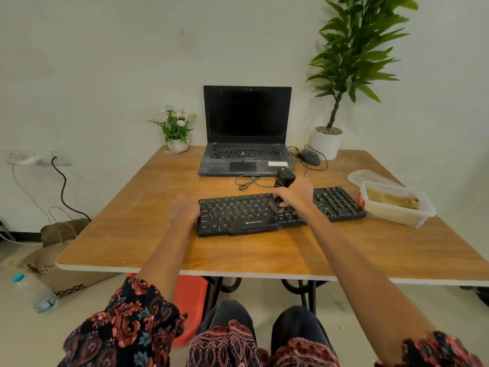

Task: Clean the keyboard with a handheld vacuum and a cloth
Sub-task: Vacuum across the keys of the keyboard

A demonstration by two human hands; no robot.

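Head view: a black keyboard (pixel 280 211) lies across the middle of the wooden bench (pixel 137 234), its long side roughly parallel to the near edge. The right hand (pixel 293 196) grips a small black handheld vacuum (pixel 283 179) with its fingers curled round the body, the nozzle end down on the keys near the keyboard's centre. The left hand (pixel 184 207) rests at the keyboard's left end, fingers curled against its edge. Toward the right edge of the bench stands a clear plastic container (pixel 397 207) holding a folded tan cloth (pixel 391 199), just beside the keyboard's right end. Toward the far edge sit an open laptop (pixel 246 133), a wired mouse (pixel 308 157), a small flower pot (pixel 176 128) and a tall potted plant (pixel 344 75).
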